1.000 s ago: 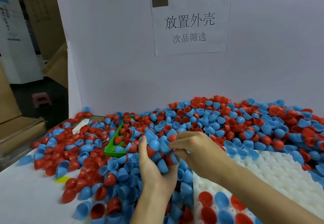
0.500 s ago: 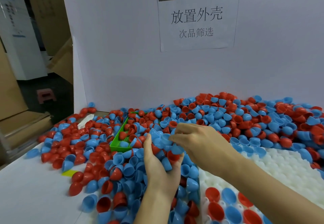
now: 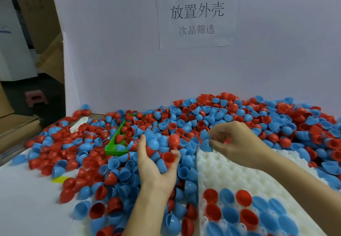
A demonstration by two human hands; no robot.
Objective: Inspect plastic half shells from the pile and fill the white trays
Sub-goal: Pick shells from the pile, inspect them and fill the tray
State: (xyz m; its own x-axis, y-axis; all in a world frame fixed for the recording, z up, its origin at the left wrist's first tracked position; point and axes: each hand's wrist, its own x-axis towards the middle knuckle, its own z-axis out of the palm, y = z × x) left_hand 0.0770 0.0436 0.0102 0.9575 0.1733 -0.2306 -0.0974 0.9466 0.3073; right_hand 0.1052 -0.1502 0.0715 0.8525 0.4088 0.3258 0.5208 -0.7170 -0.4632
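Fingers of the left hand [image 3: 156, 163] curl upward, palm up, cupping a heap of shells [image 3: 162, 149]: several blue ones, a red dome at the top and a red cup lying against the fingertips. To its right, the right hand [image 3: 238, 141] has its fingertips drawn together, pinching a blue shell [image 3: 206, 145], with a second blue one just above it at the fingertips; a sliver of red peeks out between the curled fingers, though what it is cannot be told.

Red and blue half shells, some dome up and some hollow side up, sprawl in a pile [image 3: 239, 117] over the white table [image 3: 24, 208] and bank against the white board [image 3: 114, 55] behind. A white tray [image 3: 221, 171] of bumpy sockets lies under the right forearm; its near rows hold red and blue shells hollow side up, while the far part stands unfilled, and loose shells crowd its edges.

A green tray [image 3: 118, 146] sits half buried in the pile left of the cupped hand. A paper sign [image 3: 197, 14] with Chinese characters is stuck to the board.
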